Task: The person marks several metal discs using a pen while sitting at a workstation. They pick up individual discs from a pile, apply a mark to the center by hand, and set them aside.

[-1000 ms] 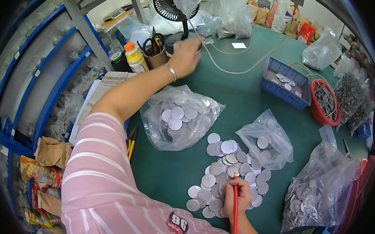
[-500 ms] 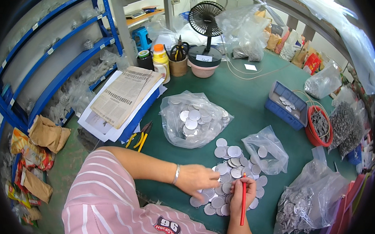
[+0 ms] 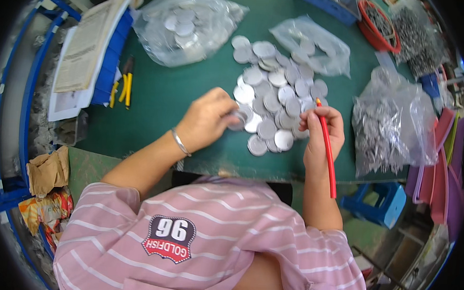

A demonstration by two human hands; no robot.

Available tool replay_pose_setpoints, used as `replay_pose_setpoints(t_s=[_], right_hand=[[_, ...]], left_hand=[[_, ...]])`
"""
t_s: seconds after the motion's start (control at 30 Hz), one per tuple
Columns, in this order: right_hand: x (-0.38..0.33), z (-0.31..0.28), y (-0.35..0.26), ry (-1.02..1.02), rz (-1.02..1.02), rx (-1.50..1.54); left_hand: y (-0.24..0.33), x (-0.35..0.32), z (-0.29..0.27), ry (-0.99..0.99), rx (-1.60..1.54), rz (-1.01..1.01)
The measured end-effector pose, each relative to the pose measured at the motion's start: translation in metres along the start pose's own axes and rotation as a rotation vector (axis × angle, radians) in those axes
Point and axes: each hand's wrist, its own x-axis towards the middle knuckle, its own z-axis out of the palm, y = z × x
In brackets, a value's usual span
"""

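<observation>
Hands at disc pile, frame centre.
Left hand (image 3: pixel 207 120) pinches a metal disc (image 3: pixel 239 117); right hand (image 3: pixel 323 133) grips a red pencil (image 3: pixel 327 150).

A person in a pink striped shirt

The shirt (image 3: pixel 227 239) has thin white stripes, short sleeves and a dark badge (image 3: pixel 168 238). A thin silver bracelet (image 3: pixel 180 142) circles the left wrist.

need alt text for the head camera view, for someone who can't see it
A person's left hand picks at a loose pile of flat round silver metal discs on a green table, while the right hand holds a thin red rod. Clear plastic bags of discs and small metal parts lie around the pile.
</observation>
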Motion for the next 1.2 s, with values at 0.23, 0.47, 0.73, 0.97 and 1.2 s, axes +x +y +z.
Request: replay_pose_setpoints(t_s=[0.23, 0.47, 0.73, 0.97, 1.2], right_hand=[[-0.041, -0.004, 0.02, -0.162, -0.06, -0.37], [-0.028, 0.019, 0.022, -0.491, -0.479, -0.875], [-0.023, 0.019, 0.012, -0.468, -0.48, -0.837], [-0.03, 0.02, 0.019, -0.459, -0.54, -0.82], [-0.034, 0.018, 0.028, -0.414, -0.501, -0.796]], left_hand=[[0.006, -0.013, 0.02, 0.099, -0.265, -0.335], [0.013, -0.008, 0.011, 0.252, -0.113, -0.235], [0.021, -0.014, 0.014, 0.058, 0.192, 0.002], [0.006, -0.022, 0.024, 0.029, 0.266, 0.096], [0.017, -0.032, 0.006, -0.076, 0.272, -0.017]])
